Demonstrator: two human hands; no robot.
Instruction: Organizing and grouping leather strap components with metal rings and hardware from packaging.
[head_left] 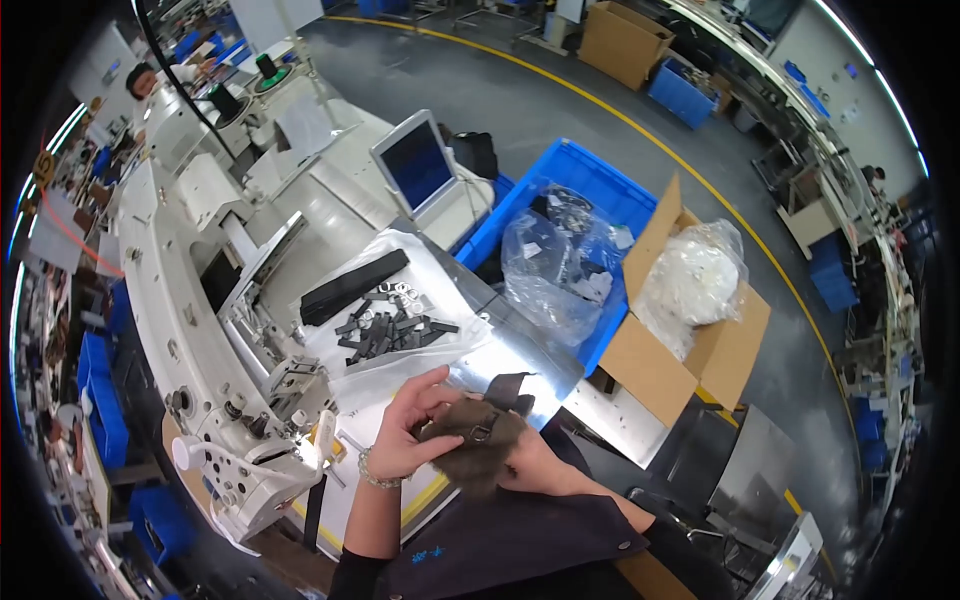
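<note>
While gripping the brown fuzzy piece (470,461) just beyond the dark cloth (510,545) across the lap, has the left hand (405,425) closed on its left side, with thumb laid over the front and fingers curled near the top. Wears a beaded bracelet (383,472) on the left wrist. Meets the piece's right side with the right hand (532,464), fingers hidden behind; cannot tell how far closed. On the piece's face, near the left thumb, see a small dark buckle (481,432); just past its upper edge, a dark strap (510,392). Ahead, note short dark strips (385,335) heaped on a white sheet (430,265), beside white rings (408,291) and a long black bundle (355,285). At left, find a white sewing machine (175,300); at right, a blue bin (612,195) holding clear plastic bags (545,265), next to an open cardboard box (650,370).
</note>
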